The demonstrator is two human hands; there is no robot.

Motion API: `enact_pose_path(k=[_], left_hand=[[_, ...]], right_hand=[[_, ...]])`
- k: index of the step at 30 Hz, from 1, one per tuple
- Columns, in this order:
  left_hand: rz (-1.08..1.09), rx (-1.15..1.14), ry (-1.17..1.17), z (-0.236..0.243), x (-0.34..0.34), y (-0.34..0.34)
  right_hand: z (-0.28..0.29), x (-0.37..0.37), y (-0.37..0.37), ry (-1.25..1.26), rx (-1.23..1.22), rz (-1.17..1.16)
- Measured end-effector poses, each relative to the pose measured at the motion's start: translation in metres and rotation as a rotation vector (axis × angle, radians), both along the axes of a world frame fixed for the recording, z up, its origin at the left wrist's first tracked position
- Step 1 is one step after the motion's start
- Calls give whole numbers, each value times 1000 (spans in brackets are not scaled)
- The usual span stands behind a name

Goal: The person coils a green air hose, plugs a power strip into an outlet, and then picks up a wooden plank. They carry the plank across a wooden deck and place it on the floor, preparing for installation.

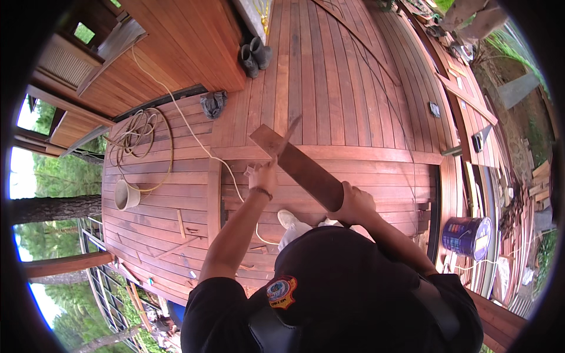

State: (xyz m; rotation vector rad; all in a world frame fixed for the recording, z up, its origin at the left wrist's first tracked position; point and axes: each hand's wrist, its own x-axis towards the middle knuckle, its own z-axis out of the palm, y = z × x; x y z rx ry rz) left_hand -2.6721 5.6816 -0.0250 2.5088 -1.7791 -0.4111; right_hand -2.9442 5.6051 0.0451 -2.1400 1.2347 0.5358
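A dark brown wooden board (309, 175) slants in front of me, its far end up to the left and its near end by my body. My right hand (356, 203) is closed round the near end. Near the far end, my left hand (263, 178) is closed on a thin, pointed wooden strip (288, 136) that crosses over the board. Something small and pale shows at the left hand's fingers; its kind is unclear. Whether the strip rests on the board or hangs above it cannot be told.
Deck planks lie all round, with a raised step ahead. A coiled hose (141, 138), white bucket (126, 195) and pale cord (187, 125) are at left. Dark boots (255, 57) and a black bag (213, 104) stand ahead; a purple bucket (467, 237) is at right.
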Motion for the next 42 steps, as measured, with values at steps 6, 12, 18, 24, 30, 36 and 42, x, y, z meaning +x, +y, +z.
enact_pose_path(k=[6, 12, 18, 24, 30, 36, 42], left_hand=[[39, -113, -24, -58, 68, 61], [1142, -410, 455, -96, 284, 113], [978, -1187, 1196, -90, 177, 49], [1123, -1033, 957, -72, 121, -19], [991, -876, 740, -83, 127, -69], [903, -1128, 945, -102, 125, -149], [975, -875, 1147, -79, 127, -260]], right_hand=[[12, 45, 12, 51, -61, 102], [12, 28, 44, 93, -145, 143], [-5, 58, 62, 53, -133, 81], [8, 71, 74, -109, -242, 7], [20, 64, 57, -186, -274, -47], [10, 67, 6, -214, -234, -130], [-10, 60, -95, -294, -301, -142]])
